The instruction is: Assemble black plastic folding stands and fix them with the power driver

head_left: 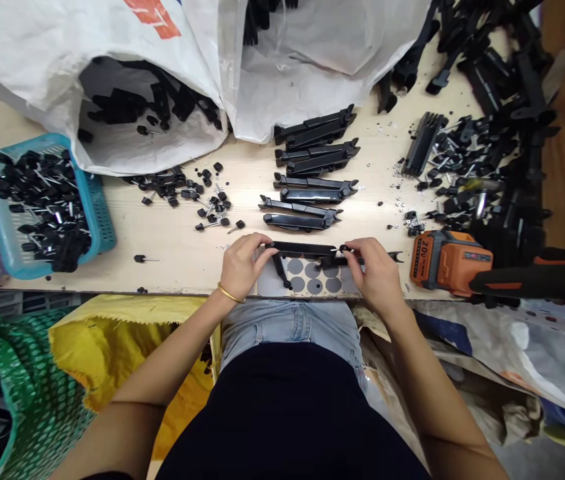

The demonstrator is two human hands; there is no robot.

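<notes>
A black plastic bar (pixel 305 250) lies level at the table's front edge, with a hinged black leg (pixel 280 271) hanging from its left end. My left hand (pixel 243 265) pinches that left end between thumb and fingers. At the bar's right end, my right hand (pixel 376 275) is closed on a small black-headed screw (pixel 343 248), its metal shank pointing left at the bar. Whether the shank is inside the bar I cannot tell. Another black piece (pixel 395 257) sticks out beneath my right hand. Below the bar is a pale sheet with grey round dots (pixel 314 287).
Several folded black bracket assemblies (pixel 302 220) are stacked beyond my hands. A blue basket (pixel 106 220) of black-headed screws stands left, near loose screws (pixel 212 207). White sacks (pixel 152 160) lie behind. An orange-and-black power tool (pixel 527 270) and piled black parts (pixel 482 153) are on the right.
</notes>
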